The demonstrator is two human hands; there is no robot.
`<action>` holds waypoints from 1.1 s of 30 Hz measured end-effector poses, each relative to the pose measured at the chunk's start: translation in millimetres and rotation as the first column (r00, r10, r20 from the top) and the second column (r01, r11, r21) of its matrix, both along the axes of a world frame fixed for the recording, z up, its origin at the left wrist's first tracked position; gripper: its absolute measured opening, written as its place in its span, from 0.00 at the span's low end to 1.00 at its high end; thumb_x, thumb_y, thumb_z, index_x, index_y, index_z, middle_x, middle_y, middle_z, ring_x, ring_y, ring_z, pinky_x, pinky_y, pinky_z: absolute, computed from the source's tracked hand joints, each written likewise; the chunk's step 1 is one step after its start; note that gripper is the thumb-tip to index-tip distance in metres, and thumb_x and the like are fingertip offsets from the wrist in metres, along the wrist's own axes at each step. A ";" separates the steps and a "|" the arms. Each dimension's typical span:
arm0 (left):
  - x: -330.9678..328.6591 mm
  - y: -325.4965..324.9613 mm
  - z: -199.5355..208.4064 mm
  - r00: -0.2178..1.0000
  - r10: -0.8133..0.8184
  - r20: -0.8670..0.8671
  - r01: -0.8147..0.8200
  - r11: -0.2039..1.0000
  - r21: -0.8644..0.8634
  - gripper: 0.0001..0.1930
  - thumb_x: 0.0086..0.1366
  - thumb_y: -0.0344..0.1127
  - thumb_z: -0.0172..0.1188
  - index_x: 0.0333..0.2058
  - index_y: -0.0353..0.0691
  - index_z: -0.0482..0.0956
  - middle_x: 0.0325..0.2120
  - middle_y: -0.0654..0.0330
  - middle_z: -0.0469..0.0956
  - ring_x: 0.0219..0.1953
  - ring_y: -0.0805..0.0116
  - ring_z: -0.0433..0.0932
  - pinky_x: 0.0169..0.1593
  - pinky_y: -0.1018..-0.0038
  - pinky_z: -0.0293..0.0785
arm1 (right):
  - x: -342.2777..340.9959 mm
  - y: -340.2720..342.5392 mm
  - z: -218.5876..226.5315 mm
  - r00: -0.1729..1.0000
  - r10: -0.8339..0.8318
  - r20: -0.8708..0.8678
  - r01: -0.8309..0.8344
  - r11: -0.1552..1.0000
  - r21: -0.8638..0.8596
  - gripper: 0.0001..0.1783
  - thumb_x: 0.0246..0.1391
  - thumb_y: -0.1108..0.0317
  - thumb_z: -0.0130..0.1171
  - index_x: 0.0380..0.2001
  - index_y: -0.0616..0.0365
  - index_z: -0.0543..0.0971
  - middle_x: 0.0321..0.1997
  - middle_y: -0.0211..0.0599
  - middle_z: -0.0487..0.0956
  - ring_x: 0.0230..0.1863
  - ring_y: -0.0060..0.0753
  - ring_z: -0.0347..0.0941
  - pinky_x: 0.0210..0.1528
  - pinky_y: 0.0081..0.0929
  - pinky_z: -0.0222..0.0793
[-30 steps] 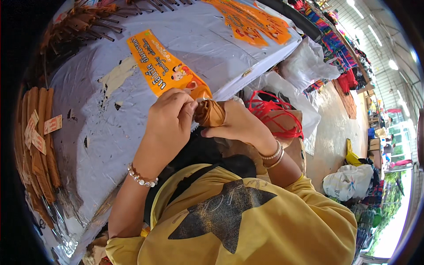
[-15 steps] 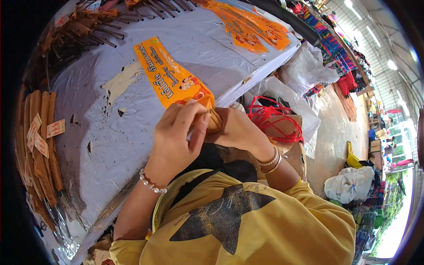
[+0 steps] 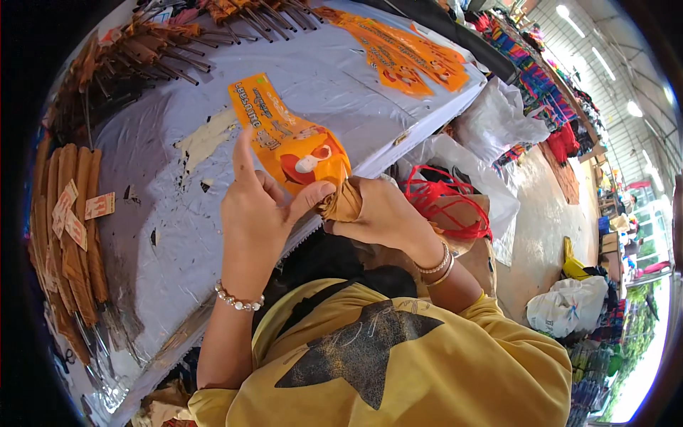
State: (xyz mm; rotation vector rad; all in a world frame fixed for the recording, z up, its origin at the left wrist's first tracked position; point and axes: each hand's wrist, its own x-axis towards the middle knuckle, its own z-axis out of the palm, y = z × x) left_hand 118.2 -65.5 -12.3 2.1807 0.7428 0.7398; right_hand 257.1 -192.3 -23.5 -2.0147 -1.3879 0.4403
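Brown cloth bundle (image 3: 344,201): creased, gathered folds, at the table's near edge. Glossy orange printed sleeve (image 3: 313,153) meets it, flat at the far end, bulged near the bundle; overlap unclear. Right hand (image 3: 380,215) gripping bundle. Left hand (image 3: 252,203) spread, index extended, thumb at the joint. White-covered table (image 3: 192,242) beneath sleeve; more orange sleeves (image 3: 402,53) fanned beyond; tagged brown rolls (image 3: 75,249) left.

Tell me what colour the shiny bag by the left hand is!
The bag is mostly bright orange, best seen in the head view.
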 end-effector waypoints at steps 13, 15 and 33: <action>6.1 -14.9 -23.0 0.696 -0.093 0.712 0.574 0.668 -0.474 0.50 0.57 0.21 0.61 0.63 0.32 0.26 0.49 0.50 0.72 0.48 0.66 0.74 0.52 0.72 0.72 | 5.6 1.8 18.6 0.878 0.220 -0.426 -0.172 0.974 0.149 0.30 0.34 0.60 0.71 0.40 0.65 0.72 0.29 0.35 0.76 0.22 0.29 0.73 0.25 0.25 0.67; 3.6 -14.1 -24.2 0.683 -0.098 0.724 0.599 0.643 -0.478 0.50 0.57 0.21 0.61 0.63 0.32 0.26 0.50 0.50 0.71 0.48 0.66 0.74 0.51 0.72 0.72 | 3.2 0.4 32.6 0.660 0.117 -0.742 -0.224 0.974 -0.045 0.38 0.31 0.60 0.72 0.47 0.63 0.70 0.28 0.33 0.75 0.19 0.24 0.70 0.20 0.21 0.66; -4.7 -13.7 -25.8 0.558 0.193 0.807 0.669 0.471 -0.575 0.18 0.56 0.24 0.63 0.46 0.32 0.71 0.40 0.59 0.77 0.42 0.74 0.76 0.48 0.75 0.72 | -5.6 31.1 43.3 0.953 0.254 -0.165 -0.234 0.963 0.132 0.45 0.31 0.67 0.69 0.56 0.63 0.61 0.37 0.36 0.75 0.24 0.19 0.71 0.19 0.14 0.67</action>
